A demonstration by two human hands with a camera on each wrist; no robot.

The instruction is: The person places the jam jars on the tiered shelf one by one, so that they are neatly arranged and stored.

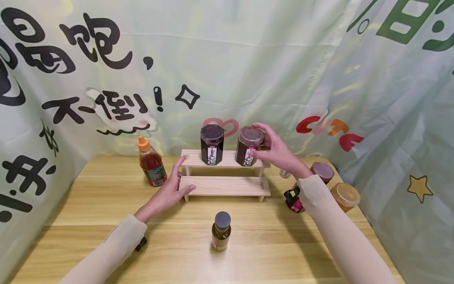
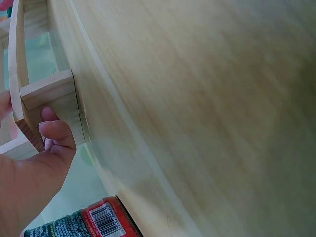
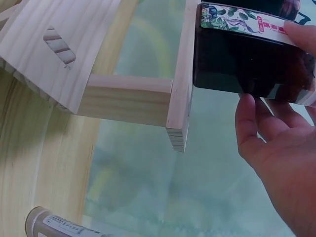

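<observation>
A two-tier wooden rack [image 1: 223,186] stands at the middle of the table. My left hand [image 1: 170,194] grips its left end, thumb on the lower board and fingers curled under the edge in the left wrist view. On the upper board, my right hand [image 1: 273,152] holds a dark jar [image 1: 244,158] with a translucent pinkish lid, thumb on the front label and fingers round the far side. The jar's base meets the board [image 3: 180,84] in the right wrist view. Beside it on the left sits another dark jar [image 1: 212,144] with a dark lid.
A red sauce bottle [image 1: 152,163] with an orange cap stands left of the rack. A small brown bottle [image 1: 221,232] is in front. To the right are a small dark bottle [image 1: 293,200], a pink-lidded jar [image 1: 322,170] and an amber jar [image 1: 345,196]. A printed cloth [image 1: 248,71] hangs behind.
</observation>
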